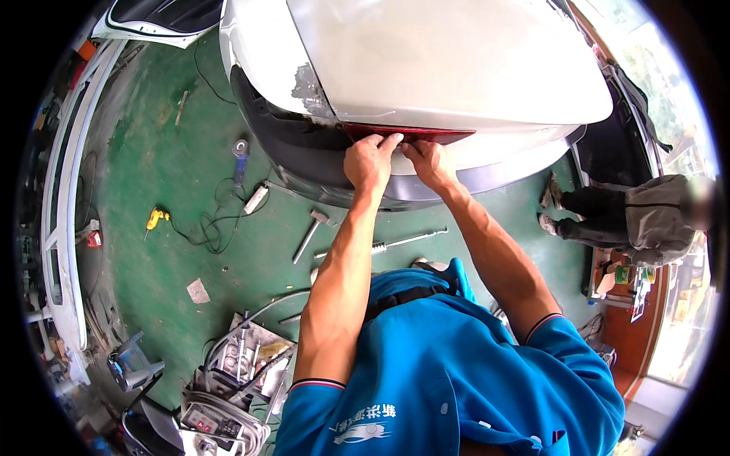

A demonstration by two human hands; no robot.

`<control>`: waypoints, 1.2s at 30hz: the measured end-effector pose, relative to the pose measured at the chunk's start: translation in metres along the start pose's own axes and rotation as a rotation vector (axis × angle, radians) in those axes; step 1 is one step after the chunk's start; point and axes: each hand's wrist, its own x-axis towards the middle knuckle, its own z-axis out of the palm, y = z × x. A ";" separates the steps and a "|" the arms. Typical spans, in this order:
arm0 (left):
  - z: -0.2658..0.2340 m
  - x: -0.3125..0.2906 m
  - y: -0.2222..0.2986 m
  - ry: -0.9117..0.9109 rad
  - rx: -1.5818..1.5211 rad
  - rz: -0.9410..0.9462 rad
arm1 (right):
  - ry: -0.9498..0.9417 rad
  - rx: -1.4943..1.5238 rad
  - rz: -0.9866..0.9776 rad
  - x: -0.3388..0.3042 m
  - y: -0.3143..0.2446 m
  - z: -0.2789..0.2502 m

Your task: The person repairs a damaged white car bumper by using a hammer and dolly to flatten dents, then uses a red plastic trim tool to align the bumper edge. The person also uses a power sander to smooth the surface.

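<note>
1. Head view: the red lamp (435, 136) lies along the lower edge of the white trunk lid (456, 68), at the back of the car.
2. My left grip (370, 163) is closed on the lamp's lower edge toward its left end; my right grip (431, 161), curled just beside it, holds the same edge.
3. As I judge it, the lamp is in place against the lid, but my fingers cover its middle, so whether it is fixed I cannot tell.
4. Left of the lamp, the corner opening (300, 135) above the dark bumper (319, 176) shows no lamp, and a bare grey patch (308, 90) mars the body above; both look unfinished.
5. Below lies a green floor (152, 262) with a hammer (310, 235), a long metal bar (414, 240), a blue grinder (240, 163) and a yellow drill (157, 219).
6. Farther out, a co-worker (658, 220) is at the right, near bright windows (688, 304).
</note>
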 end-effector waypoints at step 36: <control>-0.001 0.000 -0.041 0.056 -0.576 0.039 | 0.397 1.021 0.434 -0.003 0.046 -0.048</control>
